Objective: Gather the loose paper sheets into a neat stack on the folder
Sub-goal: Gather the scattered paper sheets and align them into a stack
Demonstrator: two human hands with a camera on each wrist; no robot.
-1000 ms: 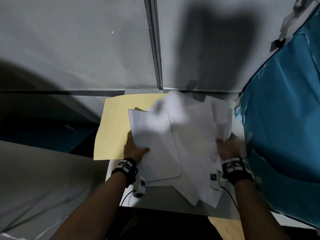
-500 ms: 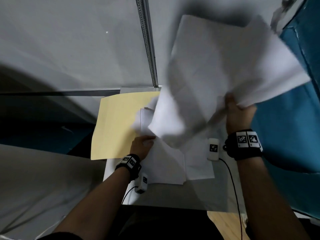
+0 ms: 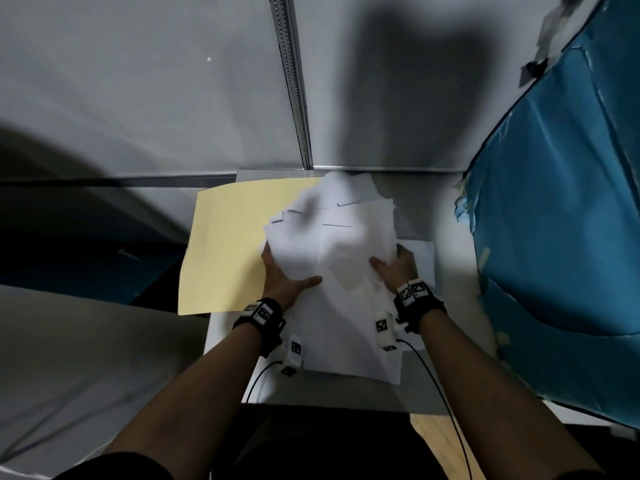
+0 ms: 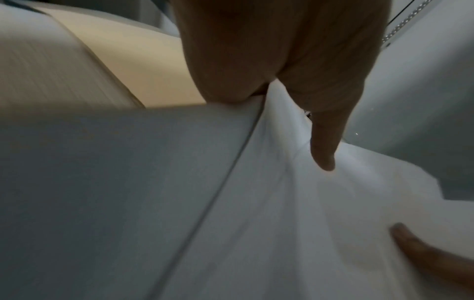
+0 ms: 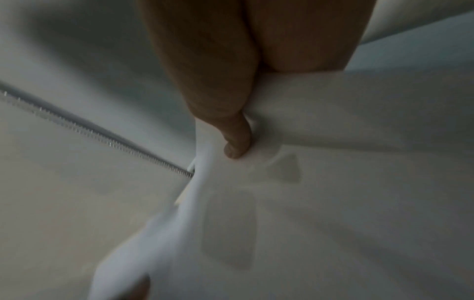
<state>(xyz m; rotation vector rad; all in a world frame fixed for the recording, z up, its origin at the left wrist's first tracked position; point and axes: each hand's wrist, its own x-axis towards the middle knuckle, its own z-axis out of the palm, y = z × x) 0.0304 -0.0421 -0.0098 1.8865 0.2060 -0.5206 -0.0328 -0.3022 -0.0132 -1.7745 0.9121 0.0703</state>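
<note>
A ragged bundle of white paper sheets (image 3: 332, 244) lies half on the pale yellow folder (image 3: 228, 244) and half on the small table. My left hand (image 3: 284, 275) grips the bundle's left edge, thumb flat on top and fingers hidden underneath. My right hand (image 3: 398, 268) grips the right edge the same way. In the left wrist view my thumb (image 4: 323, 146) presses into the creased sheets (image 4: 295, 223), with the folder (image 4: 143, 60) behind. In the right wrist view my thumb (image 5: 236, 138) pinches the sheets (image 5: 333, 203). The sheet corners at the far end are fanned and uneven.
The white table (image 3: 346, 389) is narrow; the folder overhangs its left edge. A blue plastic-covered bulk (image 3: 554, 237) stands close on the right. A grey wall with a metal strip (image 3: 294, 81) rises just behind. One more sheet (image 3: 420, 251) lies flat beside my right hand.
My right hand has brought the raised sheaf down from high at the right onto the sheets on the table. My left hand now grips the joined bundle's left edge.
</note>
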